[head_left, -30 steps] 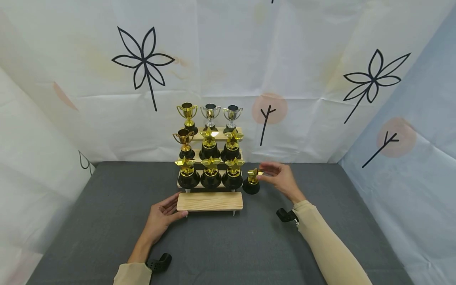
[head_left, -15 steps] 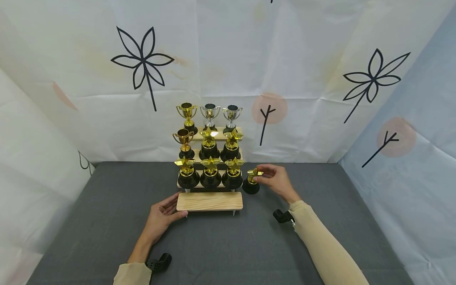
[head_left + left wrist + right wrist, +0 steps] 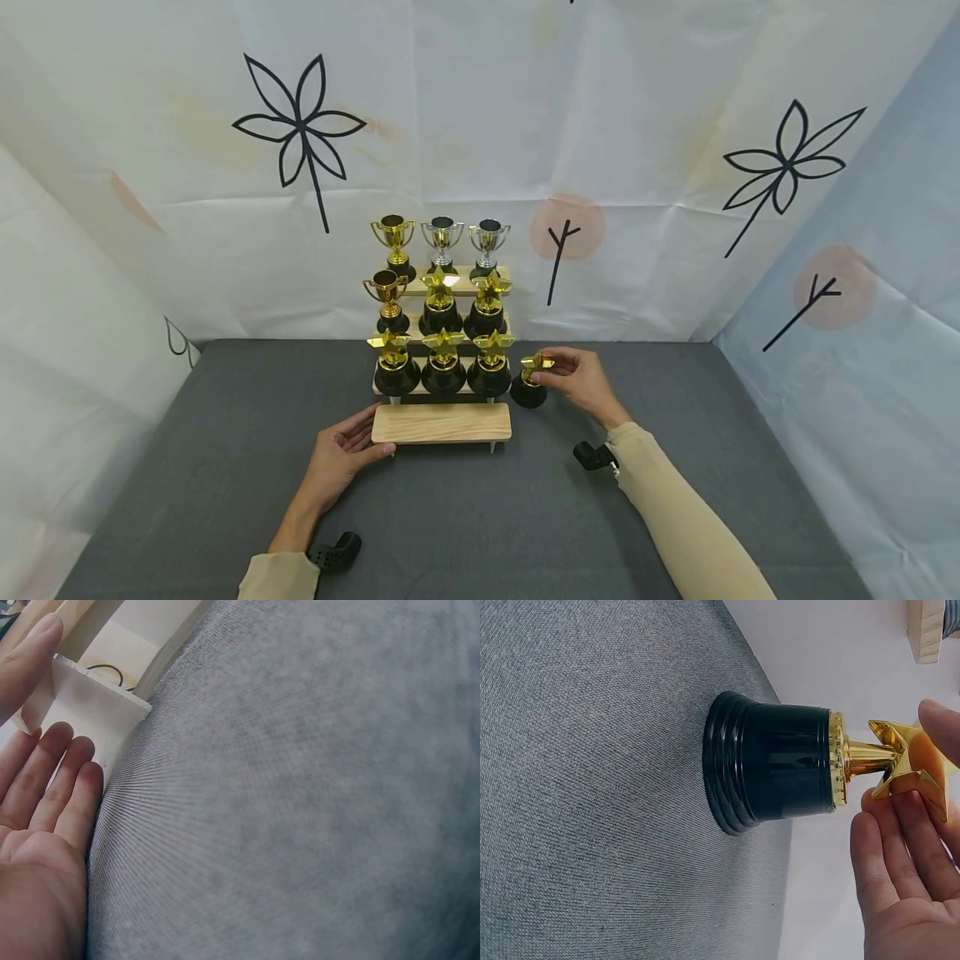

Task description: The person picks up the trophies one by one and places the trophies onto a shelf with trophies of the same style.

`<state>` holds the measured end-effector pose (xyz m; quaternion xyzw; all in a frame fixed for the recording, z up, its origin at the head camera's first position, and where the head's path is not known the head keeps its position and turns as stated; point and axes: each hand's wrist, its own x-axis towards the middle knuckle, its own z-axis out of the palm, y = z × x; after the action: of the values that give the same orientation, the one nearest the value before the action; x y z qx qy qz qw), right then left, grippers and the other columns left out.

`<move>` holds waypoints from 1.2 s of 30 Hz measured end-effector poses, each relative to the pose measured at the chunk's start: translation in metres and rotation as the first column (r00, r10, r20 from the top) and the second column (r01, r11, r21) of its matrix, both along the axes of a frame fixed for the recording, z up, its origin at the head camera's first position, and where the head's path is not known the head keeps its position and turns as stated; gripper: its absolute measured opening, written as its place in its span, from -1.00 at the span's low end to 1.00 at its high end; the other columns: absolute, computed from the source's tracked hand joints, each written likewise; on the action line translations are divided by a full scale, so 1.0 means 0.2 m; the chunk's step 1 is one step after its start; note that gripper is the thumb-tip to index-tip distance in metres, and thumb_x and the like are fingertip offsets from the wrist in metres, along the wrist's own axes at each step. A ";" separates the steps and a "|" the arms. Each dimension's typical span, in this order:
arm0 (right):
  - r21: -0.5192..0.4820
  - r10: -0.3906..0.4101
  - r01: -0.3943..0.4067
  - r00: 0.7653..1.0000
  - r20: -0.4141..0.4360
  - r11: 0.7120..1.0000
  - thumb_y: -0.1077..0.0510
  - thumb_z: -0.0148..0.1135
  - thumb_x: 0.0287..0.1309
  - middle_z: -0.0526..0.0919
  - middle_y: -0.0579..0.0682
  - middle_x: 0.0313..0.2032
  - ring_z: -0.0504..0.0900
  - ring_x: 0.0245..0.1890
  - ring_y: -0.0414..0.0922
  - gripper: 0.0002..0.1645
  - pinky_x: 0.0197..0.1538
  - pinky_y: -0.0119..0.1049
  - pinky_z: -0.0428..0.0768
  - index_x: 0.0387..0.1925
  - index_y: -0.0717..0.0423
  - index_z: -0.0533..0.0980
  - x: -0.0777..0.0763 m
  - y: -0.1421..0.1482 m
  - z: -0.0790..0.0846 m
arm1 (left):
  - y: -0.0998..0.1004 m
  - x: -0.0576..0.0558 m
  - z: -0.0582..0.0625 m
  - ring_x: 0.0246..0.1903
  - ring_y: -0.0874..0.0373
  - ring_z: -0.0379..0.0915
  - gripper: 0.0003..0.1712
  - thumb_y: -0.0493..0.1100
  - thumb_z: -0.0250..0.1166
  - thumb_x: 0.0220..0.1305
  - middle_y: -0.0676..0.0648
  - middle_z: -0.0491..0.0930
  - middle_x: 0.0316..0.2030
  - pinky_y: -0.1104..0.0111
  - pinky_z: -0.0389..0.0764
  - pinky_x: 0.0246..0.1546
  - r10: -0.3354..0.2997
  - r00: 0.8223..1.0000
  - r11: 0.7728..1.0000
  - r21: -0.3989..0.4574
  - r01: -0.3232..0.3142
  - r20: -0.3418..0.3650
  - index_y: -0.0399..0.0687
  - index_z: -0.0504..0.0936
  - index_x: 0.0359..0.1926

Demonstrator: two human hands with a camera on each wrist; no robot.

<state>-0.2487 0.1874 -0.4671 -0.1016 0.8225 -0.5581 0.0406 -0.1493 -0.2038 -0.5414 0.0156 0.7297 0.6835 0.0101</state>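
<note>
My right hand pinches the gold star on top of a small trophy, thumb on one side and fingers on the other. In the right wrist view the trophy's black round base appears to stand on the grey cloth. Beside it is a stepped wooden display stand with a bare front step. The left hand holds the left end of that step, thumb at the front edge, fingers along the side. The left wrist view has those fingers near a white bracket.
Several star trophies and trophy cups fill the upper steps. A grey cloth covers the table. White printed fabric hangs close behind the stand and along both sides.
My right hand has moved slightly left and closed its fingertips around the trophy's star. The left hand and the stand have stayed put.
</note>
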 end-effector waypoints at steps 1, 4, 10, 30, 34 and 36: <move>0.000 0.002 -0.002 1.000 -0.001 1.000 0.32 0.47 0.17 0.64 0.31 0.08 0.66 0.07 0.18 -0.45 0.08 -0.19 0.71 0.18 0.37 0.55 0.00 0.00 0.00 | 0.00 0.00 0.00 0.23 0.30 0.43 -0.07 -0.31 0.57 0.09 -0.32 0.37 0.37 0.50 0.53 0.19 -0.001 1.000 1.000 0.003 0.001 -0.001 -0.35 0.33 0.44; -0.001 0.005 -0.005 1.000 -0.003 1.000 0.33 0.46 0.17 0.64 0.31 0.08 0.67 0.07 0.18 -0.46 0.06 -0.21 0.72 0.18 0.38 0.55 0.00 -0.01 0.00 | 0.00 0.00 0.00 0.20 0.36 0.44 -0.07 -0.32 0.57 0.09 -0.33 0.37 0.37 0.49 0.53 0.19 -0.006 1.000 1.000 0.013 0.006 -0.006 -0.36 0.33 0.44; -0.012 0.006 -0.006 1.000 -0.001 1.000 0.35 0.45 0.17 0.64 0.31 0.07 0.67 0.05 0.18 -0.47 0.03 -0.25 0.73 0.18 0.38 0.55 0.00 -0.01 -0.01 | 0.00 0.00 0.00 0.21 0.34 0.44 -0.08 -0.32 0.57 0.10 -0.32 0.37 0.37 0.48 0.53 0.19 -0.012 1.000 1.000 0.018 0.013 -0.011 -0.36 0.33 0.44; 0.029 -0.020 0.020 1.000 -0.019 0.999 0.29 0.46 0.19 0.68 0.29 0.02 0.69 0.02 0.16 -0.51 0.03 -0.17 0.73 0.14 0.38 0.59 -0.01 -0.02 -0.03 | 0.00 0.00 0.00 0.20 0.32 0.45 -0.08 -0.32 0.58 0.07 -0.31 0.39 0.36 0.49 0.53 0.19 -0.004 1.000 1.000 0.012 0.004 -0.002 -0.35 0.36 0.43; 0.027 -0.029 0.030 0.999 -0.015 0.999 0.29 0.47 0.19 0.68 0.29 0.02 0.69 0.03 0.15 -0.50 0.04 -0.18 0.73 0.14 0.38 0.59 -0.02 -0.02 -0.02 | 0.00 0.00 0.01 0.24 0.23 0.44 -0.07 -0.33 0.58 0.06 -0.31 0.39 0.36 0.48 0.53 0.19 -0.003 1.000 1.000 0.010 0.003 0.000 -0.35 0.36 0.43; 0.030 -0.035 0.036 0.999 -0.017 0.999 0.27 0.47 0.19 0.68 0.29 0.01 0.69 0.02 0.15 -0.50 0.04 -0.16 0.73 0.14 0.37 0.59 -0.02 -0.01 -0.03 | 0.00 0.00 0.01 0.26 0.19 0.43 -0.07 -0.33 0.58 0.06 -0.31 0.39 0.36 0.48 0.53 0.19 -0.002 1.000 1.000 0.011 0.002 0.001 -0.35 0.35 0.43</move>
<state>-0.2518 0.1852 -0.4730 -0.0910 0.8328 -0.5455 0.0254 -0.1492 -0.2036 -0.5399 0.0159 0.7260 0.6874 0.0113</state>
